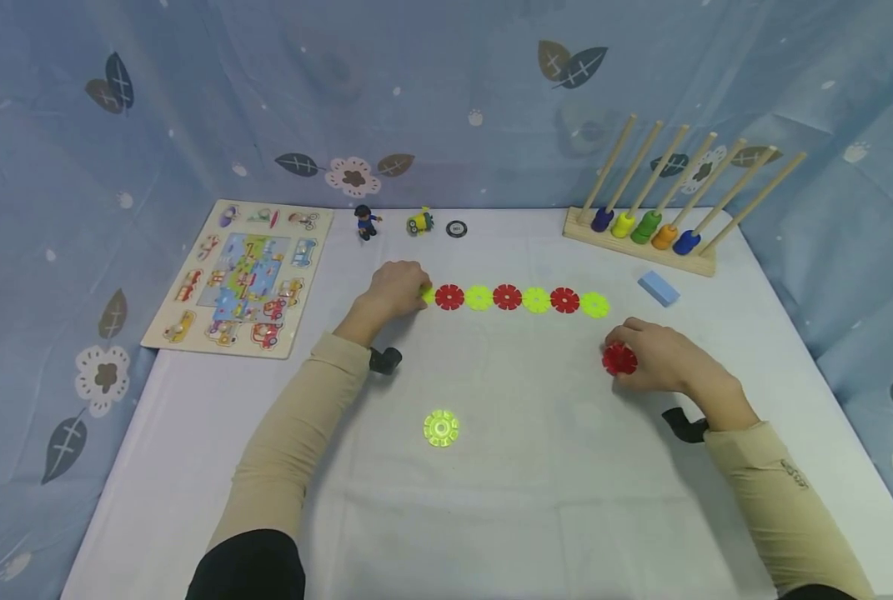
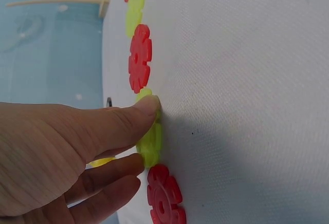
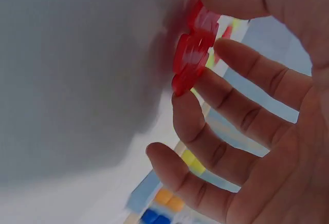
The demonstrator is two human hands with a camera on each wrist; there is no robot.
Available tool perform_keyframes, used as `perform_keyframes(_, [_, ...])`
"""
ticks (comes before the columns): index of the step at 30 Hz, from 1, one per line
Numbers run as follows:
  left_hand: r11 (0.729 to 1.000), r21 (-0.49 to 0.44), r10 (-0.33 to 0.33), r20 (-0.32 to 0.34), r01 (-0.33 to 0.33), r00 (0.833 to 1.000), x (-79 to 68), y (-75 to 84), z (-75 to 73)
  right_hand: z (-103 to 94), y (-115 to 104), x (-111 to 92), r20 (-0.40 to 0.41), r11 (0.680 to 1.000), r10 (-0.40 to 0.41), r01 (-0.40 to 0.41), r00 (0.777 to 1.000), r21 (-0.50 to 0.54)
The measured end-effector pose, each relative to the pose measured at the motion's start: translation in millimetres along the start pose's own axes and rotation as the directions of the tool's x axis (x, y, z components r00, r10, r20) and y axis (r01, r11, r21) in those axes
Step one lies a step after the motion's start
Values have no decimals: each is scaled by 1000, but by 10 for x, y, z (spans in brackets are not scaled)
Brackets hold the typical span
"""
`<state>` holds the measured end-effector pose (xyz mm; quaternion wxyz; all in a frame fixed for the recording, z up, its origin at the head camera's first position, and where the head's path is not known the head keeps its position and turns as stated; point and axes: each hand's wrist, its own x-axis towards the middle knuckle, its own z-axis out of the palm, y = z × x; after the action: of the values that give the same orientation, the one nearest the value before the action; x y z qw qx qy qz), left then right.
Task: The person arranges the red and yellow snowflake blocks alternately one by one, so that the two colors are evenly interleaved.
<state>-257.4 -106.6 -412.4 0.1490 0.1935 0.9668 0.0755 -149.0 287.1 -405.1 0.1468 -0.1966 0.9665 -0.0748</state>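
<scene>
A row of flower-shaped plastic discs, red and yellow-green in turn, runs across the white table. At its left end my left hand (image 1: 395,290) pinches a yellow-green disc (image 2: 150,141) between thumb and fingers. Beside that lies a red disc (image 2: 165,199), hidden behind the hand in the head view. My right hand (image 1: 659,357), below the row's right end, holds another red disc (image 1: 619,359) by its edges with thumb and fingertips; the right wrist view shows this red disc (image 3: 193,52) tilted. The row's rightmost piece is a yellow-green disc (image 1: 594,305).
A loose yellow-green disc (image 1: 441,428) lies nearer the front. Behind the row stand a small figure (image 1: 367,223), a yellow-green toy (image 1: 419,222) and a black round chip (image 1: 457,228). A puzzle board (image 1: 307,287) lies left; a peg rack (image 1: 704,263) and blue block (image 1: 659,288) are right.
</scene>
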Motion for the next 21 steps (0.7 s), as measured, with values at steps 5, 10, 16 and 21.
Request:
perform_keyframes(5, [1000,6,4,-1,-4,1000,8,-4,7,-59,242,60,6,998,67,-67,998,-5])
perform_keyframes(10, [1000,11,8,-2,-8,1000,1,-10,3,-119,385,171,-7,997,80,-80,997,10])
perform_keyframes(16, [1000,14,1,7,-1,1000,-13,-8,6,-166,479,326,-24,997,83,-83,996,5])
perform_keyframes(21, [1000,11,6,0,-6,1000,-13,-5,-5,-194,521,421,-50,998,66,-66,997,-6])
